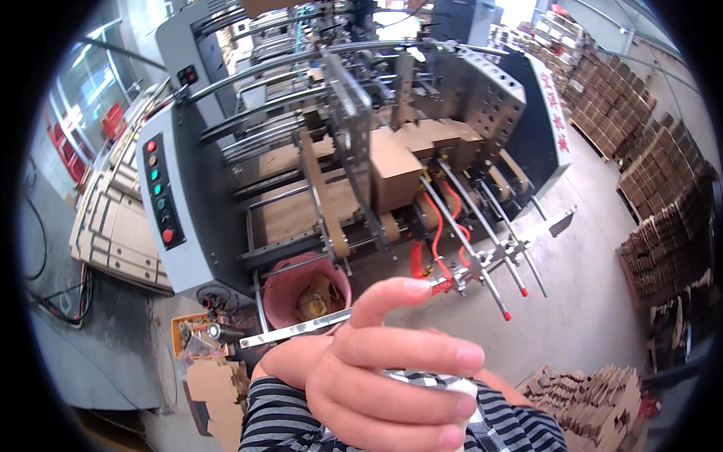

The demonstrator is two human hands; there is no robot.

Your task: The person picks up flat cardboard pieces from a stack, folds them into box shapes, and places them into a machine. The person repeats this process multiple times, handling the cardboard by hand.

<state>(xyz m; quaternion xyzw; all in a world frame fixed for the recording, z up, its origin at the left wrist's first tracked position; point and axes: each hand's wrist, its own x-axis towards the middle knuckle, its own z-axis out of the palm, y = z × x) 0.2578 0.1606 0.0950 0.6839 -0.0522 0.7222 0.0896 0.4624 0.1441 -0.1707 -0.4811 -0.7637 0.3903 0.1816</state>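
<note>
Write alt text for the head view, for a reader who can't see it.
A person's loosely curled bare hand dominates the lower foreground, before a grey metal machine carrying a box-shaped brown cardboard block. A round pink bin sits by the machine's near end, and tall brown cardboard stacks line the right.

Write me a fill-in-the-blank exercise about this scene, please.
1. The open bucket near the machine is coloured ____.
2. The sleeve beside the hand has a pattern of ____.
3. The control panel is on the machine's ____ side in this picture.
4. The tall brown stacks stand toward the picture's ____ edge.

Missing words: pink; stripes; left; right.
</note>
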